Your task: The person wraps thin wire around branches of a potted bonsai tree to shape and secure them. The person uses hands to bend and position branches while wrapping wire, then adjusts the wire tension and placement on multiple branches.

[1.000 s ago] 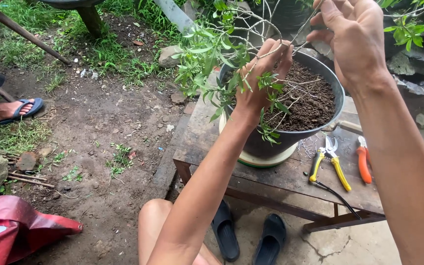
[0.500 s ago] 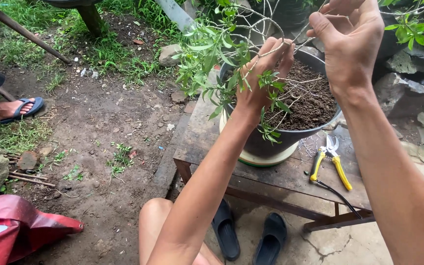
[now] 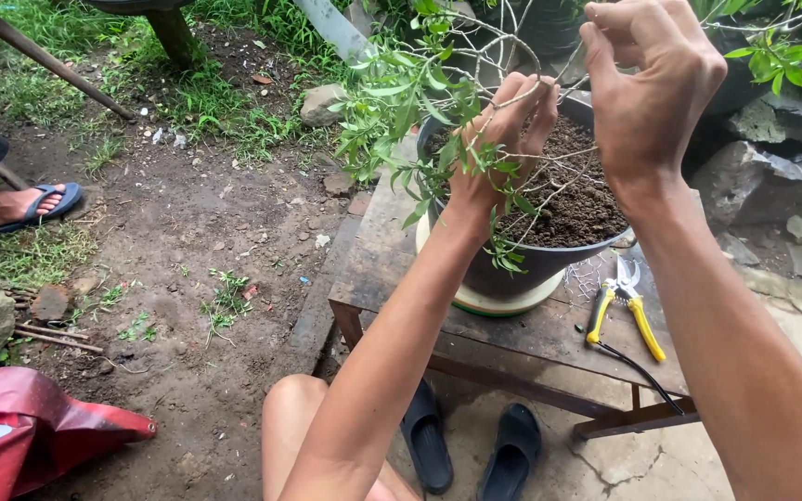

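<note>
Hands are both up in the branches of a small potted tree [image 3: 420, 102] right now. Left hand [image 3: 494, 153] is curled around a thin bare branch [image 3: 549, 148], fingers pinched closed on it just above the soil. Right hand [image 3: 647, 88] is higher and a bit further right, fingertips bunched tight together on what looks like another twig or a bit of wire, can't tell which because it's too thin to make out. The tree sits in a dark round pot [image 3: 522, 264] full of dark soil, and the pot stands on a pale round base on top of a low wooden table [image 3: 392, 269]. Yellow-handled pruners [image 3: 626, 311] lie on the table just right of the pot, not touching it. Under the table there's a pair of black sandals [image 3: 471, 445] on the ground. Off to the left, well away, somebody else's foot in a blue flip-flop [image 3: 20, 206] rests on the dirt, and a red bag [image 3: 30, 431] lies in the bottom left corner.
</note>
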